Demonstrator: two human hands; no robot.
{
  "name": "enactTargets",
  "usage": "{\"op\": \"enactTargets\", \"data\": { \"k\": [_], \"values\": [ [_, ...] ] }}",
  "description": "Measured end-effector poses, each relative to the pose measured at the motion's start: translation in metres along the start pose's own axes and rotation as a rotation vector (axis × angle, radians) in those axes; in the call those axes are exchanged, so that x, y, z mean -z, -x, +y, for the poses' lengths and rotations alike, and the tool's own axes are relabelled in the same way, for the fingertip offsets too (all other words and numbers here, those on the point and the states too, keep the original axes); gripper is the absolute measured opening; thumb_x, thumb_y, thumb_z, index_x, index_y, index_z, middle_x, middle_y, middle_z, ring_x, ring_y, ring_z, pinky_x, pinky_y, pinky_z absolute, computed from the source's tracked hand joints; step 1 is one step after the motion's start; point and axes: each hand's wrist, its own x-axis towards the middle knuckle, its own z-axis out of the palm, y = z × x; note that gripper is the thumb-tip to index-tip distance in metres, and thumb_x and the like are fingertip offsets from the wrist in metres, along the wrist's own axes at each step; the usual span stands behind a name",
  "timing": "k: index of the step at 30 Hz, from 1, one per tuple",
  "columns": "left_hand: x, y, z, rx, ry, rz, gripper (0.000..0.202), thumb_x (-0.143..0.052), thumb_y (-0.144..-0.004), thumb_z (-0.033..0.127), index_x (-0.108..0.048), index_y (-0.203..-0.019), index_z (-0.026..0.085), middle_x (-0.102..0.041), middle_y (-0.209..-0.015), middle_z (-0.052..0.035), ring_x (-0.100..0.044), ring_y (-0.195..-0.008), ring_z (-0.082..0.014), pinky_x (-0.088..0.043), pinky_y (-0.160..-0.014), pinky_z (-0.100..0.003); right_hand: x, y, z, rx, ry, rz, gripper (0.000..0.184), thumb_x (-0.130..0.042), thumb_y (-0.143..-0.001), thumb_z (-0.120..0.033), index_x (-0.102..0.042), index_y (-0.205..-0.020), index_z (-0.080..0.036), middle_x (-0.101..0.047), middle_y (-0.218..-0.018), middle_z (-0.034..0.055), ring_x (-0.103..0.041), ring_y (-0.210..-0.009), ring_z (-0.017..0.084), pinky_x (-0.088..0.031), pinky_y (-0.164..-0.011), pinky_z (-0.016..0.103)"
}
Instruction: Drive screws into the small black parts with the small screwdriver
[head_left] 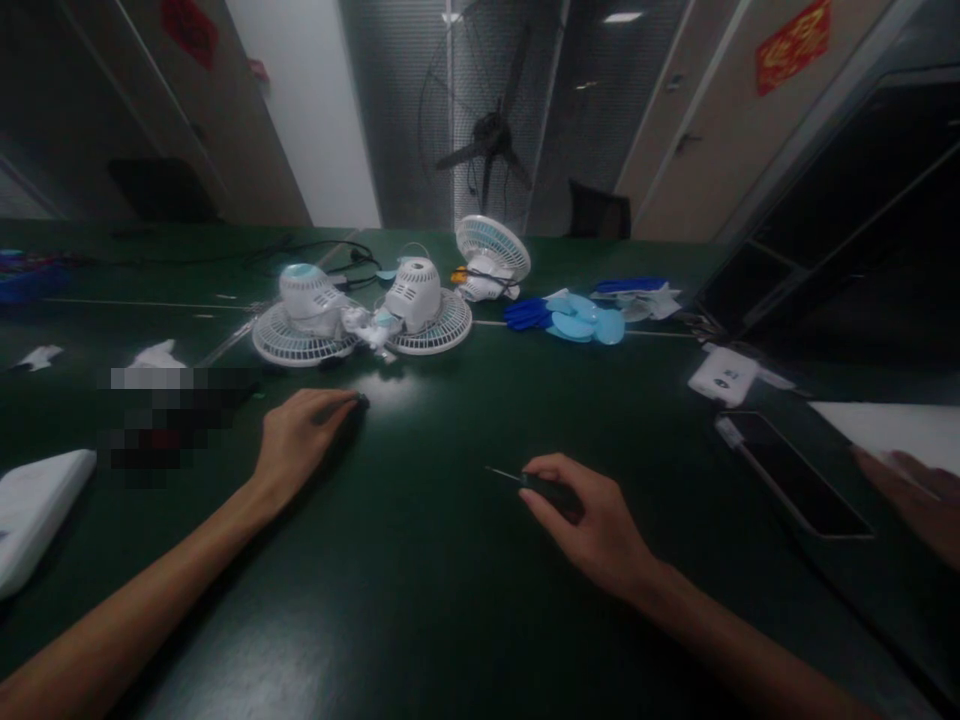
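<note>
My right hand (592,515) is closed around the dark handle of a small screwdriver (553,494), its thin shaft pointing left, a little above or near the table. My left hand (300,435) reaches over the green table (420,590) with its fingertips pinched on a small dark piece (362,400), too small to name. Just beyond that hand lie two white fans, a left one (307,310) and a middle one (417,300), grilles down on the table. Farther back, a third fan (491,260) has its grille tilted up.
Blue gloves (527,314) and light blue round pieces (585,318) lie behind to the right. A phone (795,475) and a white box (724,375) are at right, beside another person's hand (911,500) near white paper (892,435). A white object (45,510) sits at left.
</note>
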Motion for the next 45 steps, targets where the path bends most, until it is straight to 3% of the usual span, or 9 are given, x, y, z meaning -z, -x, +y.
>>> {"op": "enactTargets", "data": {
  "k": [8,15,20,26,31,34,37,45],
  "values": [
    [0.002,-0.003,-0.002,0.114,0.106,-0.076,0.040,-0.062,-0.097,0.057,-0.082,-0.105,0.024,-0.080,-0.115,-0.0070,-0.075,-0.105,-0.0282,-0.056,-0.098,-0.038,0.000,0.001,0.002,-0.016,-0.038,-0.018,0.016,-0.063,-0.104,-0.032,-0.066,-0.118,-0.025,-0.071,-0.104,0.0029,-0.070,-0.087,0.018,-0.058,-0.070,0.028],
    [0.009,-0.009,-0.001,0.386,0.211,-0.153,0.047,-0.068,-0.089,0.064,-0.081,-0.110,0.024,-0.080,-0.116,-0.0055,-0.074,-0.106,-0.0289,-0.055,-0.095,-0.036,0.001,0.000,0.000,-0.014,-0.049,-0.017,0.015,-0.063,-0.104,-0.031,-0.066,-0.117,-0.025,-0.071,-0.102,0.0026,-0.070,-0.086,0.018,-0.058,-0.069,0.028],
    [0.010,-0.016,0.000,0.488,0.302,-0.242,0.056,-0.073,-0.081,0.067,-0.080,-0.114,0.022,-0.081,-0.113,-0.0083,-0.076,-0.104,-0.0307,-0.058,-0.088,-0.036,0.000,-0.001,0.000,-0.008,-0.047,-0.026,0.015,-0.063,-0.103,-0.031,-0.067,-0.116,-0.024,-0.071,-0.102,0.0028,-0.070,-0.085,0.018,-0.057,-0.070,0.029],
    [0.005,-0.018,0.000,0.462,0.349,-0.377,0.057,-0.071,-0.082,0.067,-0.081,-0.119,0.025,-0.081,-0.116,-0.0082,-0.076,-0.104,-0.0310,-0.058,-0.086,-0.036,-0.002,-0.001,-0.001,-0.014,0.009,-0.034,0.013,-0.064,-0.103,-0.030,-0.067,-0.114,-0.024,-0.071,-0.098,0.0020,-0.069,-0.083,0.017,-0.055,-0.070,0.030],
    [0.003,-0.010,0.006,0.174,0.190,-0.281,0.056,-0.057,-0.094,0.068,-0.082,-0.118,0.024,-0.078,-0.124,-0.0086,-0.074,-0.106,-0.0316,-0.057,-0.091,-0.038,0.000,-0.002,-0.004,-0.011,-0.006,-0.034,0.013,-0.065,-0.103,-0.030,-0.066,-0.114,-0.023,-0.071,-0.099,0.0017,-0.069,-0.083,0.016,-0.055,-0.072,0.029],
    [0.001,-0.005,0.007,0.079,0.128,-0.265,0.055,-0.054,-0.097,0.065,-0.080,-0.121,0.023,-0.077,-0.126,-0.0090,-0.074,-0.108,-0.0320,-0.057,-0.093,-0.039,0.001,-0.002,-0.005,-0.019,-0.041,-0.032,0.014,-0.066,-0.103,-0.030,-0.066,-0.114,-0.022,-0.072,-0.101,0.0021,-0.069,-0.085,0.016,-0.056,-0.074,0.029],
    [0.001,-0.002,0.004,0.123,0.121,-0.274,0.053,-0.058,-0.095,0.065,-0.078,-0.123,0.026,-0.078,-0.123,-0.0080,-0.074,-0.106,-0.0319,-0.058,-0.090,-0.040,0.002,-0.001,-0.007,-0.008,-0.048,-0.032,0.015,-0.068,-0.102,-0.029,-0.067,-0.115,-0.021,-0.072,-0.103,0.0023,-0.069,-0.086,0.016,-0.056,-0.076,0.029],
    [0.009,-0.012,0.005,0.414,0.254,-0.257,0.056,-0.067,-0.083,0.072,-0.082,-0.112,0.026,-0.082,-0.109,-0.0099,-0.076,-0.097,-0.0355,-0.060,-0.073,-0.039,0.003,-0.002,-0.009,0.000,-0.024,-0.072,0.015,-0.066,-0.104,-0.029,-0.066,-0.117,-0.021,-0.071,-0.106,0.0027,-0.070,-0.089,0.015,-0.059,-0.078,0.028]
  ]
}}
